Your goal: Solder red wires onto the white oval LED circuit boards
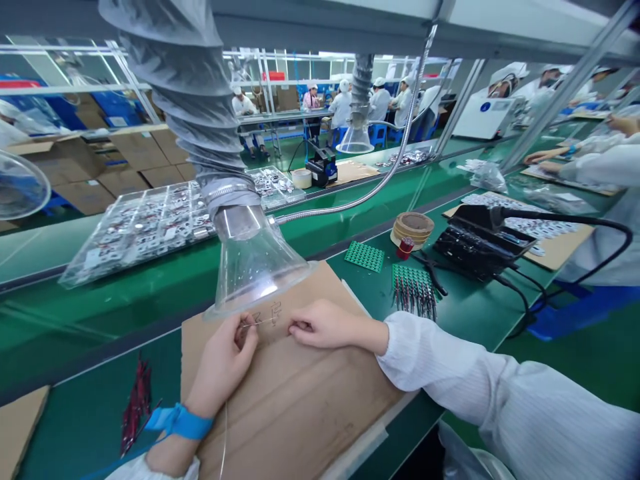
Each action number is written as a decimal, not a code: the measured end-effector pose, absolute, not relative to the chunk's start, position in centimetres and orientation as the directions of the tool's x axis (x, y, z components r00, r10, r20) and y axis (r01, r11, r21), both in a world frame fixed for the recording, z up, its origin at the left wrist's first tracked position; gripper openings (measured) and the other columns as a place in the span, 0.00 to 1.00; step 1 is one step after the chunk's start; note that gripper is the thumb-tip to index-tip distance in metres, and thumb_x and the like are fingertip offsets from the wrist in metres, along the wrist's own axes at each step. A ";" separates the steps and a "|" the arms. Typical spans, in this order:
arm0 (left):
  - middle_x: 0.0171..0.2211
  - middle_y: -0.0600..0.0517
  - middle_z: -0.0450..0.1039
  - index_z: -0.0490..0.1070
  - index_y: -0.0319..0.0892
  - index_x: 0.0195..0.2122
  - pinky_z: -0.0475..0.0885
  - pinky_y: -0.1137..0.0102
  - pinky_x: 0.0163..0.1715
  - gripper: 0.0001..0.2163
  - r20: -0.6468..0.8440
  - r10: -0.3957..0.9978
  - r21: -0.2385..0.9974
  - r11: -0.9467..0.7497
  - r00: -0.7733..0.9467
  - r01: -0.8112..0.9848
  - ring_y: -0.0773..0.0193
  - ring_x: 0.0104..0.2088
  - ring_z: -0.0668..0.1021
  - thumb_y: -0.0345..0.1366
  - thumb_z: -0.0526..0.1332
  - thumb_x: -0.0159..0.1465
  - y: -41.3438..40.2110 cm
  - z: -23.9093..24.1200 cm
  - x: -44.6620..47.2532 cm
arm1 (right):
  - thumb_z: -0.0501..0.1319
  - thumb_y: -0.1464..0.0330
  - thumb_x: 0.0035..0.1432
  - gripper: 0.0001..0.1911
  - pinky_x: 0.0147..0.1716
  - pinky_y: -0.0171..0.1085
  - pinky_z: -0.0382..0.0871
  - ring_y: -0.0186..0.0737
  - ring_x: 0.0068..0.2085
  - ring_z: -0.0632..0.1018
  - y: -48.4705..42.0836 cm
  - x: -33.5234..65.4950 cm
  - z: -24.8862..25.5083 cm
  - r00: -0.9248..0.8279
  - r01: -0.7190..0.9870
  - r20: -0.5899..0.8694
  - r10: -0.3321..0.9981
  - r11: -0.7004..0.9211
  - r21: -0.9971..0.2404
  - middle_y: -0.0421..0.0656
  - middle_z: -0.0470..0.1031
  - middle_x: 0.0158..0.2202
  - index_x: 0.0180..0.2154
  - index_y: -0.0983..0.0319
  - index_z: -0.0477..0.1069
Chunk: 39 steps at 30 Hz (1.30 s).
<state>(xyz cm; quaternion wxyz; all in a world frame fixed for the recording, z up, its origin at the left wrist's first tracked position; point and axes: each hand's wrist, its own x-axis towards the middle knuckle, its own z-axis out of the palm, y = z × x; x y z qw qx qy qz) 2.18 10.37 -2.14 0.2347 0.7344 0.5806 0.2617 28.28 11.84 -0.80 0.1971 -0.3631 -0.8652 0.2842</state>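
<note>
1. Left hand [223,363] and right hand [325,325] sit at 6 o'clock over a cardboard sheet [295,407] on a green conveyor bench [100,320].
2. Just beyond them at 12 o'clock hangs a clear fume-extractor hood [255,260] on grey ducting [185,87].
3. At 10 o'clock lies a clear compartment tray [140,233] of small metal parts; at 2 o'clock stands a black soldering station [475,243].
4. Nearer 1 o'clock are a green circuit-board panel [364,257] and a green rack of leaded components [414,290], with pliers [430,272] just beside it.
5. Left fingers are pinched closed on a fine wire [257,322], which lies above the cardboard at 12 o'clock from that hand; a blue wrist strap [179,422] circles that wrist.
6. Right fingers curl just beside the wire; whether they grip it, I cannot tell.
7. The wire looks very light, thin and easily bent, so it seems best taken lightly between fingertips, close to its working end.
</note>
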 end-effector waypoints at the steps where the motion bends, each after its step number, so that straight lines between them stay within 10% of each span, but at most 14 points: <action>1: 0.27 0.56 0.67 0.68 0.46 0.40 0.66 0.67 0.29 0.10 0.114 0.975 0.641 -0.217 0.189 0.736 0.59 0.27 0.73 0.46 0.54 0.70 10.4 -2.1 2.2 | 0.63 0.73 0.66 0.08 0.32 0.33 0.61 0.35 0.29 0.74 11.8 28.3 -0.8 -0.661 0.517 0.133 0.739 0.577 -0.633 0.36 0.76 0.28 0.44 0.60 0.80; 39: 0.28 0.57 0.68 0.71 0.45 0.45 0.62 0.68 0.33 0.08 0.064 0.974 0.652 -0.207 0.219 0.729 0.62 0.29 0.72 0.36 0.55 0.68 10.7 -1.7 2.9 | 0.58 0.69 0.69 0.11 0.31 0.35 0.57 0.37 0.29 0.76 12.3 28.4 -0.8 -0.646 0.558 0.066 0.761 0.530 -0.639 0.40 0.79 0.29 0.43 0.62 0.80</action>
